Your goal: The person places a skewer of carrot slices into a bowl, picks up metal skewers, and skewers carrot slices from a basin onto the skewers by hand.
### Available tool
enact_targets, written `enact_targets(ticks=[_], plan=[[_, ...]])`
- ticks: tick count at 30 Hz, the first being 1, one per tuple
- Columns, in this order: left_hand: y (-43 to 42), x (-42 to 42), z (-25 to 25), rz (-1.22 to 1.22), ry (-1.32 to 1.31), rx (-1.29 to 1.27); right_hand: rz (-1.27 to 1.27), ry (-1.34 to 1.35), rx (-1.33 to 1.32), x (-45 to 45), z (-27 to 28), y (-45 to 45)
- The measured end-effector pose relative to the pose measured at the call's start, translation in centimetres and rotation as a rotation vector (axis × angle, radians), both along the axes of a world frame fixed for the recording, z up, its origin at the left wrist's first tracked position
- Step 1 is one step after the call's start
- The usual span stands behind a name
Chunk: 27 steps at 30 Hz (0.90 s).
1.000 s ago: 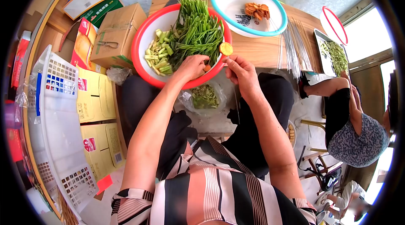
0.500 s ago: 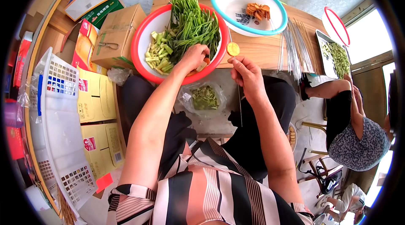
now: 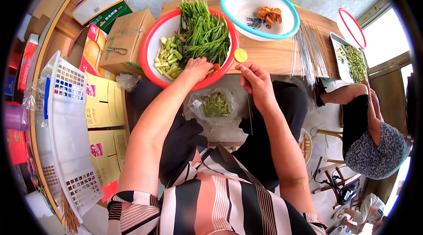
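My right hand (image 3: pixel 256 80) is closed on a thin skewer (image 3: pixel 250 113), pinching it just below a round yellow slice (image 3: pixel 240 55) at its upper end. My left hand (image 3: pixel 199 68) reaches into a red-rimmed basin (image 3: pixel 146 61), its fingertips hidden among the vegetables. Leafy green stalks (image 3: pixel 205 30) fill the back and right of this basin. Pale green chopped stems (image 3: pixel 166 58) lie at its left. Small orange pieces (image 3: pixel 216 66) show just right of my left hand.
A blue-rimmed basin (image 3: pixel 238 16) holds brown skewered slices (image 3: pixel 269 14). Loose skewers (image 3: pixel 310 52) lie on the wooden table (image 3: pixel 282 56), near a tray of green pieces (image 3: pixel 352 63). Below hangs a plastic bag (image 3: pixel 216 105). Boxes and a white crate (image 3: pixel 70 133) stand left; another person (image 3: pixel 374 147) sits right.
My left hand has moved slightly down and left in the basin, its fingers lower among the vegetables. My right hand still holds the skewer, tilted a little differently. The view has shifted slightly.
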<state>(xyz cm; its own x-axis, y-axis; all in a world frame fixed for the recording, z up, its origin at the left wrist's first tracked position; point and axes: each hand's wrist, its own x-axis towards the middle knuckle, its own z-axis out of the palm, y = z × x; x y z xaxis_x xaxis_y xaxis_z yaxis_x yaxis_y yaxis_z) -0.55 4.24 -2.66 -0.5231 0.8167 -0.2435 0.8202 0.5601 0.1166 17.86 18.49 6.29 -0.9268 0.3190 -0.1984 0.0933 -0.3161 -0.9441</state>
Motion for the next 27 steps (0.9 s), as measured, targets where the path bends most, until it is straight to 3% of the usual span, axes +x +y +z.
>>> enact_targets(ticks=[8,10,18,20,21,23,25,27], plan=[[-1.1,-0.7,0.5,0.069,0.007,-0.048,-0.001,0.005,-0.012,0.3,0.1,0.2],[-0.5,-0.9,2.2,0.098,-0.188,-0.238,0.009,0.005,-0.03,0.2,0.1,0.2],[-2.0,-1.2,1.2,0.07,-0.185,-0.168,0.01,0.018,-0.026,0.3,0.3,0.2],[-1.9,-1.8,2.3,0.163,-0.45,-0.161,0.009,0.017,-0.021,0.3,0.3,0.1],[-2.1,-2.2,2.1,0.163,-0.447,-0.162,0.011,0.021,-0.025,0.3,0.4,0.1],[-2.5,-2.5,2.4,0.41,-0.961,0.313,0.014,0.031,-0.03,0.2,0.4,0.0],[-2.7,-2.2,3.5,0.47,-1.076,0.449,0.008,0.011,-0.022,0.2,0.4,0.0],[-3.0,-2.2,3.8,0.576,-1.49,0.767,0.009,0.016,-0.016,0.1,0.3,-0.1]])
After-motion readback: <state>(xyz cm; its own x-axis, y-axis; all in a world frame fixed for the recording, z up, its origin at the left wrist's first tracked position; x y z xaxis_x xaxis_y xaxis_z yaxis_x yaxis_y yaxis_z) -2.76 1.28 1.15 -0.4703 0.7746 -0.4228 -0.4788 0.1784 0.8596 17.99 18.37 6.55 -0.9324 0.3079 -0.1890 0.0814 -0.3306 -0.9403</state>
